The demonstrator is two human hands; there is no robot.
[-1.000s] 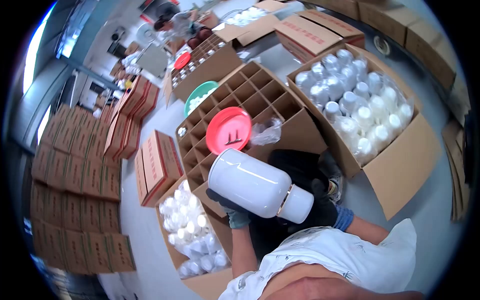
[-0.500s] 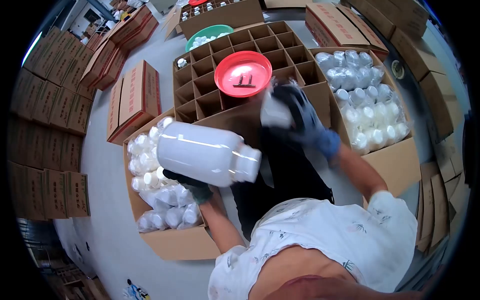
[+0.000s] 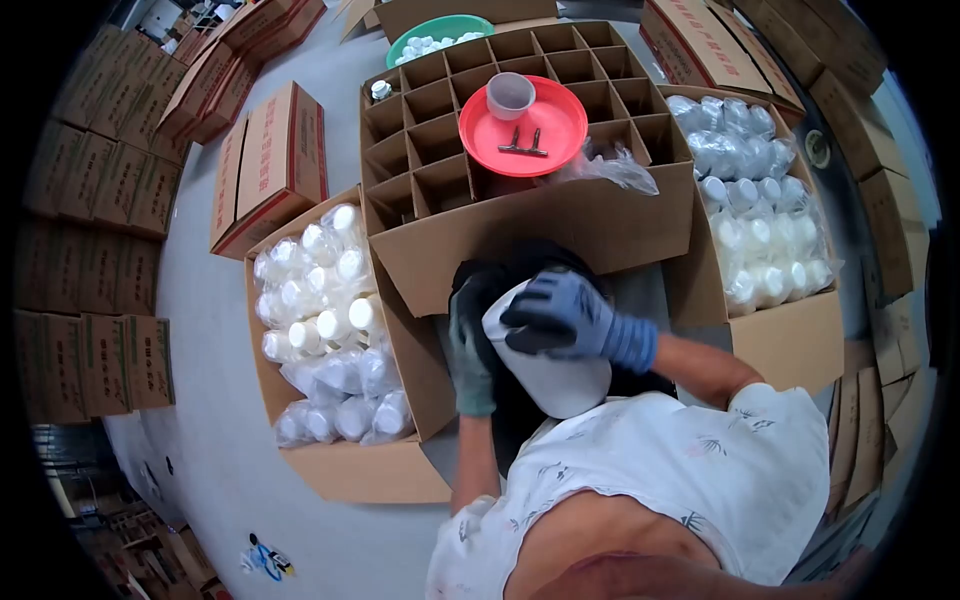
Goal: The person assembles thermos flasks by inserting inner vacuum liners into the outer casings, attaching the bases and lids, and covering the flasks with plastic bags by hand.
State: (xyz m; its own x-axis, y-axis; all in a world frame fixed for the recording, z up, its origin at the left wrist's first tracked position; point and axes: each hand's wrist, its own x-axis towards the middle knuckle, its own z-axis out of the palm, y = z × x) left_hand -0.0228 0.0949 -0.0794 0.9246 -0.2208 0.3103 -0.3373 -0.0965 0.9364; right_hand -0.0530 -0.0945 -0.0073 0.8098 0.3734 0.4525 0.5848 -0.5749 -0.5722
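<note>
A large white bottle (image 3: 560, 380) lies tilted in my lap, its base toward my shirt. My gloved right hand (image 3: 562, 318) is wrapped over its upper end and hides part of it. Along the bottle's left side is my gloved left hand (image 3: 472, 345), its fingers dark and partly lost against the black trousers. In front stands a divided carton (image 3: 530, 240). On its dividers rests a red dish (image 3: 490, 140) holding a clear cup (image 3: 511, 95) and dark metal pieces (image 3: 523, 143). A crumpled plastic bag (image 3: 610, 170) lies beside the dish.
Open cartons of wrapped white bottles stand at left (image 3: 325, 325) and right (image 3: 762, 235). A green basin (image 3: 440, 38) with white caps sits behind the divided carton. Closed boxes (image 3: 270, 165) stand farther left, with stacked cartons (image 3: 95, 290) at the far left.
The large bottle has moved from over the left carton down into my lap. My right hand has come from beside the dish onto the bottle. A clear cup now sits in the dish.
</note>
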